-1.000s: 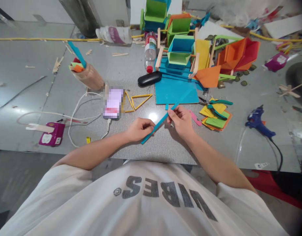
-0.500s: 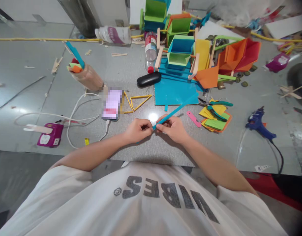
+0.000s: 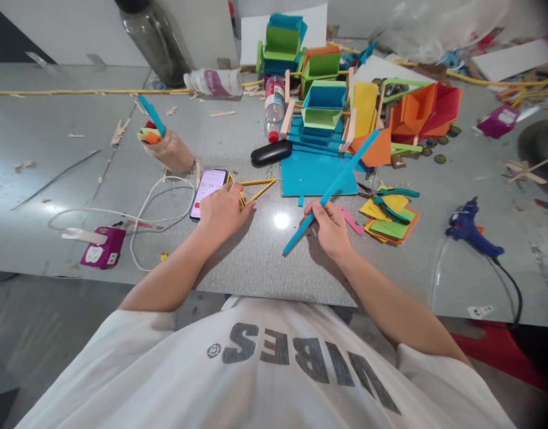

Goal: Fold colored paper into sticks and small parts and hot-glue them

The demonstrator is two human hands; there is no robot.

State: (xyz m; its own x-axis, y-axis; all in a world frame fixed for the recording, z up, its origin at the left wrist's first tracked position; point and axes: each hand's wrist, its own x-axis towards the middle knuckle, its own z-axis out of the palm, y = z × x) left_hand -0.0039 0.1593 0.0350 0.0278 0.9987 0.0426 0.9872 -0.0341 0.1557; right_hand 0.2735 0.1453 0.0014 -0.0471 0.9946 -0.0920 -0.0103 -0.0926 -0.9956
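Head view: left hand (image 3: 223, 211) now reaches the yellow triangles (image 3: 256, 189).

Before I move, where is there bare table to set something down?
Bare tabletop shows between your left hand and the blue strip in your right hand, and between the paper stack and the glue gun. It's crowded at the back, from the red-capped bottle across the folded paper models.

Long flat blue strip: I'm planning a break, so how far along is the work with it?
Looks done: the blue-and-green folded-card wheel, between pale wooden supports. In hand: the long flat blue strip, in the right hand; the left hand touches the yellow triangular frames. Probably left: fixing the strip, since nothing visible is joined to it. How many steps remain, I can't tell.
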